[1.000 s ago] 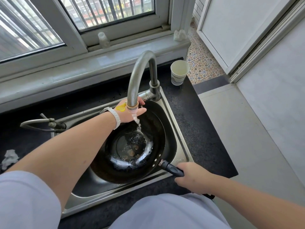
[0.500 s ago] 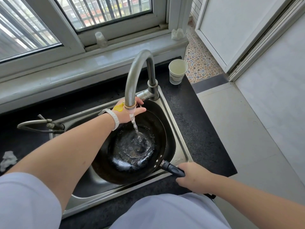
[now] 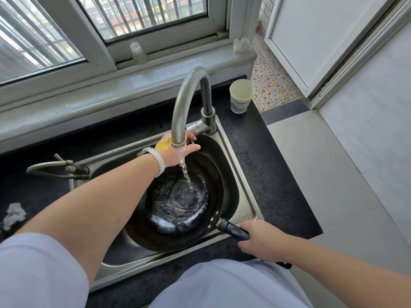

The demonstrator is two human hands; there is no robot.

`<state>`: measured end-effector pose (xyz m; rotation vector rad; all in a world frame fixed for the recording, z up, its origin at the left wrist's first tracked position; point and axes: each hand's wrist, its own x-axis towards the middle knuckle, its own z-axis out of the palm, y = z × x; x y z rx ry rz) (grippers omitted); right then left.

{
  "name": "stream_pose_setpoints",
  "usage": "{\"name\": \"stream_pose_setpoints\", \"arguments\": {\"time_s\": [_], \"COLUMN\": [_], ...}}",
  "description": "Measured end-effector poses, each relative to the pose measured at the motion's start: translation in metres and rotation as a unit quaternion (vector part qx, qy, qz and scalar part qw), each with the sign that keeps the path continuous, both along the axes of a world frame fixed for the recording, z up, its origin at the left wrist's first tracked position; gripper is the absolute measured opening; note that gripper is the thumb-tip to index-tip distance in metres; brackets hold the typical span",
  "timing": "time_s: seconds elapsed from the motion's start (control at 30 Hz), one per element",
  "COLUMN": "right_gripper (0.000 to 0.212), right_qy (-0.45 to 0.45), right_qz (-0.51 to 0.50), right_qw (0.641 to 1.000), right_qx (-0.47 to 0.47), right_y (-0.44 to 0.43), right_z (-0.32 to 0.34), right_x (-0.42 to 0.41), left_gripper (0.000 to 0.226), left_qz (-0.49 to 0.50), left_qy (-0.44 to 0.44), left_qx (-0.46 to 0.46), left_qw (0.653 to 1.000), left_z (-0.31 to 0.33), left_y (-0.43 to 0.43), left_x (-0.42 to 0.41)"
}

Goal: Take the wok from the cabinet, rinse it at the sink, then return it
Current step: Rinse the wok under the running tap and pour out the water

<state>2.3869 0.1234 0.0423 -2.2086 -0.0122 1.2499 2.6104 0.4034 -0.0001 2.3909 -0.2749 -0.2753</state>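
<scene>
A black wok (image 3: 164,225) lies tilted in the steel sink (image 3: 236,158), its handle (image 3: 233,228) pointing to the near right. My right hand (image 3: 263,240) is closed around that handle. Water (image 3: 185,172) runs from the curved tap spout (image 3: 189,90) into the wok and swirls in its bottom. My left hand (image 3: 172,152), with a white wristband and a yellow patch on its back, reaches behind the spout, its fingers on the tap lever (image 3: 195,128). My left forearm covers the wok's left rim.
A paper cup (image 3: 242,96) stands on the black counter (image 3: 271,174) right of the tap. A loose hose (image 3: 55,168) lies at the sink's left corner, and crumpled tissue (image 3: 13,215) farther left. A small bottle (image 3: 138,53) sits on the windowsill. Tiled floor lies to the right.
The water stream has grown from a thin trickle to a fuller flow, and the pool in the wok has widened. Both hands have stayed where they were.
</scene>
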Motion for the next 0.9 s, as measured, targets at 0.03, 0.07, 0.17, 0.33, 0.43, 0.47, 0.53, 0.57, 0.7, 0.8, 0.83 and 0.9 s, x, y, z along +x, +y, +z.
{"name": "stream_pose_setpoints", "arguments": {"time_s": [0.03, 0.07, 0.17, 0.33, 0.43, 0.47, 0.53, 0.57, 0.7, 0.8, 0.83, 0.9], "right_gripper": [0.020, 0.019, 0.019, 0.018, 0.016, 0.016, 0.016, 0.015, 0.019, 0.019, 0.018, 0.018], "right_qy": [0.001, 0.001, -0.001, -0.014, -0.005, -0.008, -0.013, -0.014, -0.015, -0.014, -0.011, -0.007], "right_qz": [0.000, 0.000, 0.000, 0.006, 0.001, 0.004, 0.011, 0.011, 0.006, 0.005, 0.005, 0.004], "right_qw": [1.000, 1.000, 1.000, 1.000, 1.000, 1.000, 1.000, 1.000, 1.000, 1.000, 1.000, 1.000], "right_qx": [-0.003, -0.005, -0.012, -0.018, -0.011, -0.012, -0.016, -0.016, -0.017, -0.019, -0.020, -0.022], "right_y": [0.000, 0.000, -0.001, -0.005, -0.003, -0.003, -0.002, -0.002, -0.003, -0.003, -0.003, -0.004], "right_z": [0.000, -0.001, -0.002, -0.003, -0.004, -0.004, -0.004, -0.005, -0.005, -0.005, -0.005, -0.005], "right_x": [0.000, 0.000, 0.000, -0.002, -0.002, -0.002, -0.001, 0.000, 0.000, 0.000, 0.000, 0.001], "left_gripper": [0.031, 0.029, 0.023, 0.030, 0.031, 0.030, 0.027, 0.027, 0.032, 0.036, 0.036, 0.034], "left_qz": [-0.003, -0.006, -0.006, -0.007, -0.008, -0.008, -0.006, -0.006, 0.003, 0.001, 0.000, 0.001], "left_qy": [-0.002, -0.007, -0.016, -0.023, -0.022, -0.019, -0.015, -0.016, -0.020, -0.027, -0.025, -0.024], "left_qx": [0.003, 0.007, 0.012, 0.026, 0.029, 0.029, 0.027, 0.029, 0.033, 0.040, 0.040, 0.037], "left_qw": [1.000, 1.000, 1.000, 0.999, 0.999, 0.999, 0.999, 0.999, 0.999, 0.999, 0.999, 0.999], "left_z": [-0.001, -0.001, 0.000, 0.000, -0.001, -0.001, 0.001, 0.002, 0.005, 0.007, 0.008, 0.010], "left_y": [0.000, -0.001, -0.001, -0.003, -0.005, -0.004, -0.004, -0.004, -0.008, -0.009, -0.009, -0.009], "left_x": [0.000, 0.000, 0.000, 0.000, 0.000, 0.000, 0.000, -0.001, -0.003, -0.005, -0.005, -0.004]}}
